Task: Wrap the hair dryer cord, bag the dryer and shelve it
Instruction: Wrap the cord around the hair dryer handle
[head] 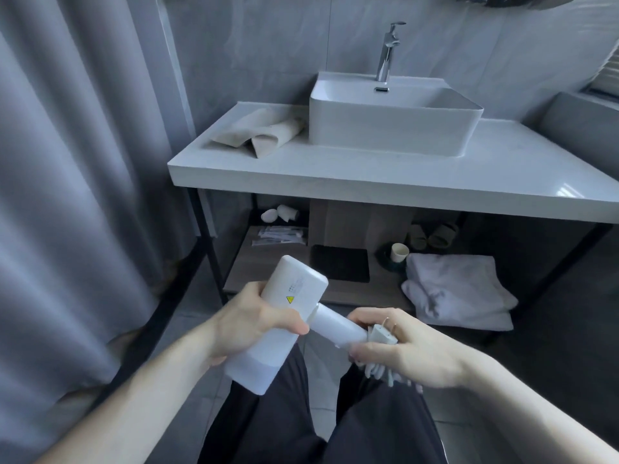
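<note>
A white hair dryer [288, 303] is held low in front of me, above my dark trousers. My left hand [248, 319] grips its long barrel from the left. My right hand [405, 349] grips the end of the handle [335, 324] together with the white plug [383, 334] and bunched loops of white cord [378, 371] that hang below the fingers. A beige cloth bag [264, 130] lies crumpled on the white counter [368, 175], left of the basin. The wooden lower shelf [264, 262] runs under the counter.
A white basin [392, 118] with a chrome tap [387, 51] stands on the counter. The shelf holds a dark mat [340, 262], a cup [399, 252], folded white towels [459, 289], slippers [435, 234] and small packets [281, 234]. A grey curtain [67, 162] hangs at the left.
</note>
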`<action>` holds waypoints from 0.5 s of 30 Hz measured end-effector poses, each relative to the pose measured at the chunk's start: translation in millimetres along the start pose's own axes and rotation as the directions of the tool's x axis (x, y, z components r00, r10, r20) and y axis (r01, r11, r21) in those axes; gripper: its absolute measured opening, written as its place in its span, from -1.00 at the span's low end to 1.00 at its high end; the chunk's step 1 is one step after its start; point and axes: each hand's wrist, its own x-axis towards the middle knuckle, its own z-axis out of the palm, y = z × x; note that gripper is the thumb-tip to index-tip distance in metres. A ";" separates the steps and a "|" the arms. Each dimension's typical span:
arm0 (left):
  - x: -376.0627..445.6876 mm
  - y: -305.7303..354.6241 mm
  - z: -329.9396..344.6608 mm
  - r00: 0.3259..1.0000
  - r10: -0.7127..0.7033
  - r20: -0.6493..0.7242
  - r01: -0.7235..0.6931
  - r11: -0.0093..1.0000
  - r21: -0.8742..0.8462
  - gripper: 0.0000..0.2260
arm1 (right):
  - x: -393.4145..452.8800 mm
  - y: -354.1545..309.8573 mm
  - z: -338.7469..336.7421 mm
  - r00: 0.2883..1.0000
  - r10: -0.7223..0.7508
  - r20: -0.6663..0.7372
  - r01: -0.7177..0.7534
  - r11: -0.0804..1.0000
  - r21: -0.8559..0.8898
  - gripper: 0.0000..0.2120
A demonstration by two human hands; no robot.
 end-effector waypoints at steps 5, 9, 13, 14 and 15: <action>33.6 24.9 -8.8 0.997 0.070 0.042 -0.069 0.997 -0.021 -0.72 | 14.6 -2.5 -16.2 0.991 -0.028 -0.130 0.043 0.992 0.117 -0.84; 67.5 58.7 -18.7 0.986 0.165 -0.039 -0.164 0.986 0.013 -0.55 | 29.6 -7.2 -35.1 0.969 -0.037 -0.244 0.081 0.981 0.174 -0.81; 118.2 91.8 -43.0 0.963 0.236 -0.133 -0.226 0.971 0.083 -0.45 | 48.9 -8.4 -55.1 0.932 0.011 -0.361 0.077 0.970 0.230 -0.89; 135.0 98.0 -53.0 0.953 0.247 -0.176 -0.229 0.966 0.116 -0.45 | 54.0 -7.4 -60.5 0.917 0.015 -0.398 0.083 0.970 0.229 -0.87; 152.5 103.2 -63.9 0.940 0.258 -0.221 -0.224 0.960 0.167 -0.46 | 59.6 -5.7 -65.7 0.900 0.018 -0.436 0.092 0.969 0.229 -0.82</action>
